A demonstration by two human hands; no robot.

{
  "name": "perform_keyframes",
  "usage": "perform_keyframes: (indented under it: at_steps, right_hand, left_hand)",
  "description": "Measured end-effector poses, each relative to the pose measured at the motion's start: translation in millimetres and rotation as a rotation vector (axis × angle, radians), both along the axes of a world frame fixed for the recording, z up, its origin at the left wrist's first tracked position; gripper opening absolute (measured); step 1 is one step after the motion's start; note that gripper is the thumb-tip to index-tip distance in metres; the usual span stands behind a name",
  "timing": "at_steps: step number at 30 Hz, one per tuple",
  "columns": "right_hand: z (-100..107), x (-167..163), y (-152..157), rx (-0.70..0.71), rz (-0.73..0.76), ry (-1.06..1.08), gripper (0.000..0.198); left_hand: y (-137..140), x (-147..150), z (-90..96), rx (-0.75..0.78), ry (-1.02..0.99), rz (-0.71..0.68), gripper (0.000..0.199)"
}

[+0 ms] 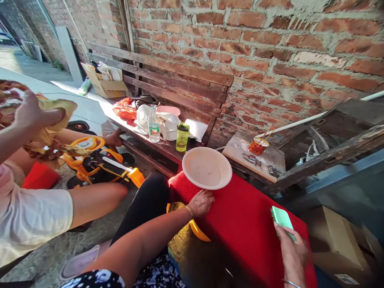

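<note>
A bright red cloth is spread over a low surface in front of me, with a fluffy red patch at its far left. My left hand presses on the cloth's left edge with its fingers curled, just below a white basin. In my right hand is a mint-green brush, gripped between thumb and fingers over the cloth's right side. Its bristles show only as a darker edge. The basin stands on the cloth's far end, with a few dark specks inside.
A wooden bench by the brick wall holds a water bottle, a green bottle and a fan. A board carries a red cup and padlocks. A co-worker's hand is at left; a cardboard box, right.
</note>
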State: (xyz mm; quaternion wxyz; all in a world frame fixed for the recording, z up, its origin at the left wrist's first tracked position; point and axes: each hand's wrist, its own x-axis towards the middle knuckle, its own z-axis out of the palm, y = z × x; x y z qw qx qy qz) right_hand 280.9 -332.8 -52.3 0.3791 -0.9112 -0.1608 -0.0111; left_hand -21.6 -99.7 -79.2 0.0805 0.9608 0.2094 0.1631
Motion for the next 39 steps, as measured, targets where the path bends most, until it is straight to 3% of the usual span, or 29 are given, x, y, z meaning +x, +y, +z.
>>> perform_keyframes:
  at_steps: [3,7,11,14,18,21,29,32,35,39]
  right_hand:
    - [5,-32,55,0.078,0.063,0.110,0.060]
    - [-3,-73,121,0.112,0.210,0.073,0.063]
    - [-18,-90,157,0.102,0.300,0.059,0.054]
    - [-21,-77,149,0.084,0.299,0.039,0.053]
    - [-17,-41,112,0.040,0.145,0.026,0.057]
    - [-10,-29,105,0.040,0.070,0.006,0.057]
    - [-16,-66,193,0.056,0.324,-0.047,0.059]
    - [-19,-63,204,0.009,0.390,-0.067,0.058]
    - [-12,-41,186,-0.059,0.340,-0.074,0.057]
    - [-4,20,119,-0.152,0.110,-0.034,0.055]
  left_hand:
    - [0,-1,0.4,0.002,0.005,-0.012,0.017]
    - [1,-2,-0.8,0.008,-0.004,-0.022,0.016]
    - [0,-2,-0.9,0.013,-0.017,-0.025,0.014]
    - [-1,-3,-0.3,0.014,-0.011,-0.027,0.014]
    - [-3,-3,0.2,0.008,-0.005,-0.028,0.012]
    - [-4,-3,0.6,0.001,-0.012,-0.034,0.011]
    - [-6,-5,0.4,0.006,-0.006,-0.041,0.009]
    - [-7,-6,-0.6,-0.002,-0.004,-0.033,0.008]
    - [-7,-6,-1.2,-0.020,0.017,-0.025,0.008]
    - [-8,-6,-0.4,-0.029,0.035,-0.026,0.010]
